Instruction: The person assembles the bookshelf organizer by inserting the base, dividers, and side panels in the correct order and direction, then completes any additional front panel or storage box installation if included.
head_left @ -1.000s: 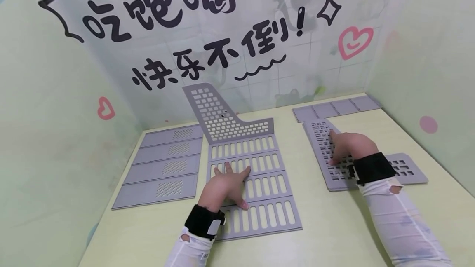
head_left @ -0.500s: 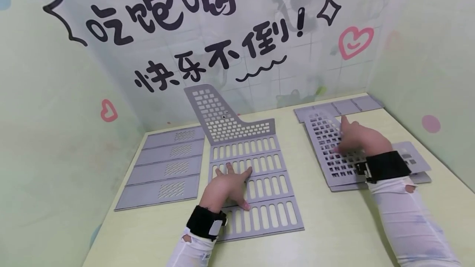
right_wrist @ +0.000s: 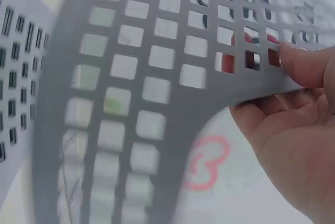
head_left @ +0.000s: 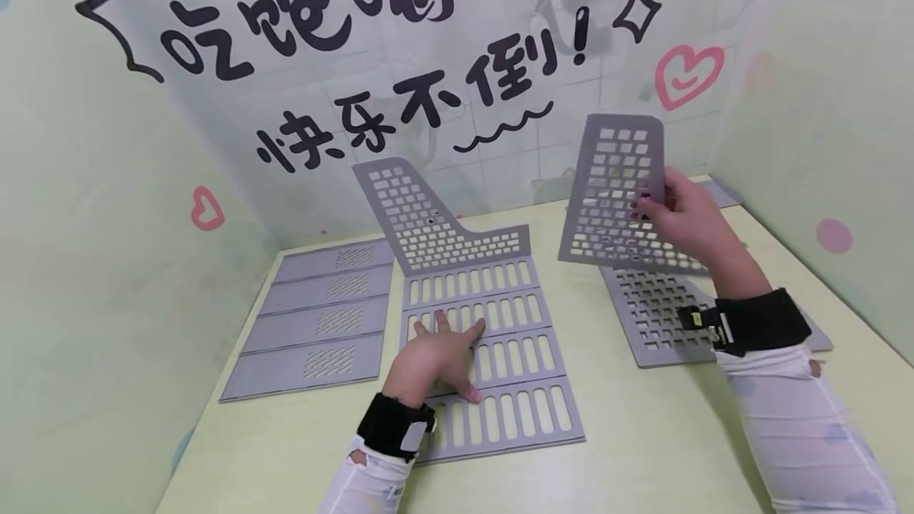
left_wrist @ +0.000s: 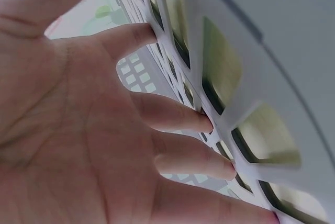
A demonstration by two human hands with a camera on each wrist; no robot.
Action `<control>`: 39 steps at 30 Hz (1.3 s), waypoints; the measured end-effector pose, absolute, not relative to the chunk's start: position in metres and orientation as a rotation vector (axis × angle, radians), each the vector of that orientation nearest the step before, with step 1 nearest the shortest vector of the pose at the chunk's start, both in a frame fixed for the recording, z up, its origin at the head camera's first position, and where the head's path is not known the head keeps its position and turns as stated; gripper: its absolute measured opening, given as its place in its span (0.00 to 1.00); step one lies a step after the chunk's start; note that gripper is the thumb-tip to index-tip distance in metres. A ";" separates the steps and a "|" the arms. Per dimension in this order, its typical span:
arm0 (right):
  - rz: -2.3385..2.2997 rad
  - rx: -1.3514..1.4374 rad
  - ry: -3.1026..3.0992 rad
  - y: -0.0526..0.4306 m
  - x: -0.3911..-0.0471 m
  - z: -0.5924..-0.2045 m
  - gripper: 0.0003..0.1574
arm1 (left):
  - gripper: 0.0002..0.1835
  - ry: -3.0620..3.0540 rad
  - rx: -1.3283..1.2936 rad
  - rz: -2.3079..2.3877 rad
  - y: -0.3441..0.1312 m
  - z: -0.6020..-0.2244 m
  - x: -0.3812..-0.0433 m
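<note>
My left hand (head_left: 435,355) lies with fingers spread on a flat grey panel with rows of long slots (head_left: 528,384). In the left wrist view its fingertips (left_wrist: 220,169) touch the slotted panel (left_wrist: 298,41). My right hand (head_left: 689,220) pinches a grey L-shaped panel full of small square holes (head_left: 581,181) by its inner edge, thumb in front and fingers behind. That panel is raised and tilted upright above the table. Beneath it lies a similar perforated panel (head_left: 650,357), partly hidden by the raised one and my forearm.
Another L-shaped perforated panel (head_left: 524,240) lies beyond the slotted one. At left is a grey panel with creases and diagonal slits (head_left: 271,371). A further grey panel (head_left: 724,192) sits at the back right, mostly hidden. Printed walls (head_left: 500,189) enclose the table.
My right hand has lifted the upper L-shaped panel off the one below and tilted it upright toward the back wall. The left hand has stayed in place.
</note>
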State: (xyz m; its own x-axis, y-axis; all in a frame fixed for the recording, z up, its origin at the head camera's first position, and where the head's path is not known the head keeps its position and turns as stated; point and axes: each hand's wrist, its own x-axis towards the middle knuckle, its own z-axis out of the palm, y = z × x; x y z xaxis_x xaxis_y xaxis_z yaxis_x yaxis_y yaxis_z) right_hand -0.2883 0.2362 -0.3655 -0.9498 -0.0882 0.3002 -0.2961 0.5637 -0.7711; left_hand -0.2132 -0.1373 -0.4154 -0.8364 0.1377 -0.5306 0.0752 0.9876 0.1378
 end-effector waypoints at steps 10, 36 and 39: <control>1.142 0.518 -2.586 0.196 -0.285 -0.372 0.06 | 0.67 2.570 0.138 0.154 -0.138 -0.415 -0.212; 1.176 0.491 -2.746 0.177 -0.289 -0.381 0.13 | 0.67 2.554 0.147 0.138 -0.138 -0.416 -0.214; 1.171 0.495 -2.741 0.176 -0.288 -0.380 0.11 | 0.67 2.551 0.156 0.141 -0.138 -0.415 -0.215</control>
